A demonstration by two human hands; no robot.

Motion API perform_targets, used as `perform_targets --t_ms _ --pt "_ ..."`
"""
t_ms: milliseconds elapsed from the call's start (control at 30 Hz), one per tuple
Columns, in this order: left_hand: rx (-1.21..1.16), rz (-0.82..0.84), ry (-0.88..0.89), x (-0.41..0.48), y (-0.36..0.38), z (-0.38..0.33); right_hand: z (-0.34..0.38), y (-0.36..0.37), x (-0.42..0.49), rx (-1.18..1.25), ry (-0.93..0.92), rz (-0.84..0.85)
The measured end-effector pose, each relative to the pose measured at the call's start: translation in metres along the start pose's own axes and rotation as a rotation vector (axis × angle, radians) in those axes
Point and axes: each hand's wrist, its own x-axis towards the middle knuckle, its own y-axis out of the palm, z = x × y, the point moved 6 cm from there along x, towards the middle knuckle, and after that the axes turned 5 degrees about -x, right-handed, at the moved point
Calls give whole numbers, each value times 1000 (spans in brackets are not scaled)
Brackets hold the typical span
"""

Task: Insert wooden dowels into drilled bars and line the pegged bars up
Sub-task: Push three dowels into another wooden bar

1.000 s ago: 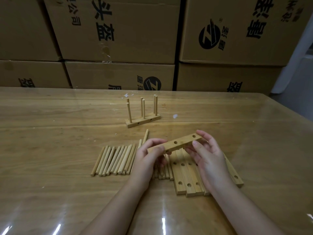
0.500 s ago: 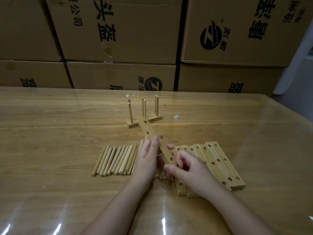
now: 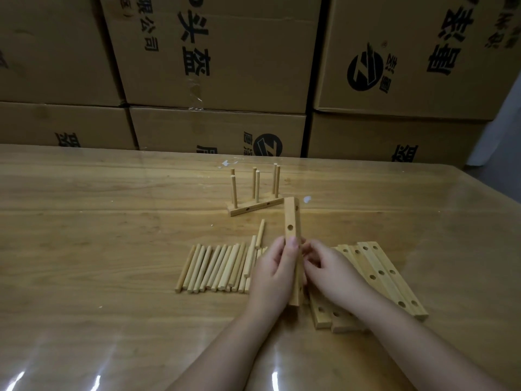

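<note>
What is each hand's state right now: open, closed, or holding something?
Left hand: holding the drilled bar, fingers curled round it.
Right hand: fingers curled beside the same bar; whether it has a grip cannot be told.

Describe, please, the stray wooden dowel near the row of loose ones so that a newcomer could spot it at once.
On the glossy wooden table, a row of pale loose wooden dowels lies just left of the person's left hand. At that row's right end, one slim stray dowel lies farther from the person than the rest, pointing toward the upright-pegged wooden bar.
</note>
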Motion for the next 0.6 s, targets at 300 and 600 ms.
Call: perform_targets --t_ms 300,600 --pt "6 -133 183 -2 -7 -9 36 25 46 -34 -187 225" --pt "-35 -294 183 -3 -20 -14 28 41 65 -175 -146 119"
